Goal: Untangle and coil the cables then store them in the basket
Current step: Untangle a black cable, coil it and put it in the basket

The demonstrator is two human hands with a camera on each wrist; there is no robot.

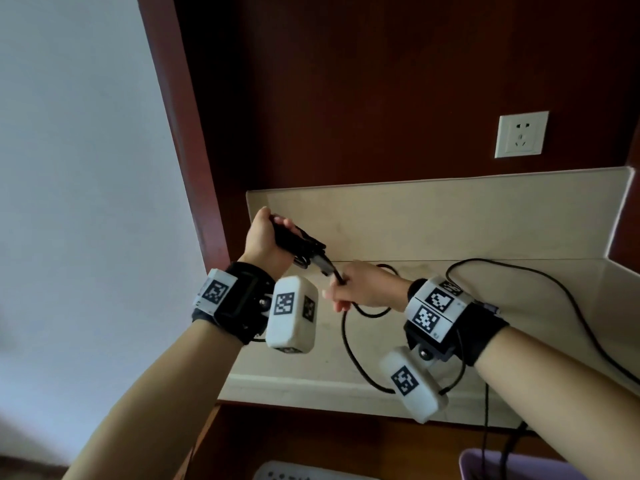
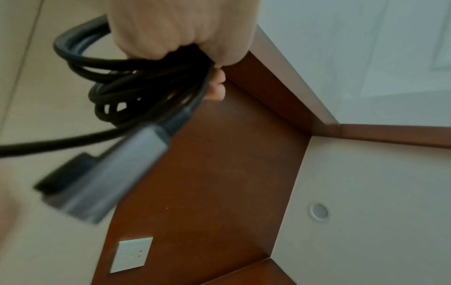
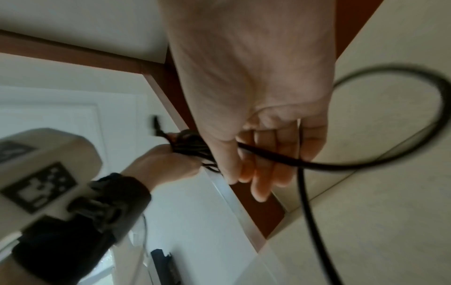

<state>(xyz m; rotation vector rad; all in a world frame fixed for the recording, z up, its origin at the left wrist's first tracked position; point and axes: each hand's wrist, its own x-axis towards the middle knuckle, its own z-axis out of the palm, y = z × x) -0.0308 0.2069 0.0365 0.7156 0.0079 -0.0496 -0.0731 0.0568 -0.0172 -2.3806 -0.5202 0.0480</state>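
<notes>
Head view. Coiling step under way. Left hand is raised above the counter, fingers wrapped round a bundle of black loops, the coil. A plug sticks out of the bundle toward the right hand. Right hand fingers are curled on the free run of the cable just beside the plug. From there the cable drops in a slack loop, lies along the counter and trails off past its front edge at right. One wall socket on the wood panel, nothing plugged in. A purple rim at the bottom right corner is likely the basket; too little shows to be sure. A white holed object sits at the bottom edge, not identifiable.

Left wrist view. Fingers clamped on the coil; several turns, too overlapped to count exactly. One grey plug hangs blurred below, with a dark end piece beside it.

Right wrist view. Fingers loosely curled, cable running between them and looping out to the right.

Count: two hands, one coil, one loose length; whether that is one cable or two I cannot tell.

Judgement: roughly midway. Next move calls for the right hand to feed another turn into the left hand's grip, keeping slack so the trailing part does not snag on the counter edge.
</notes>
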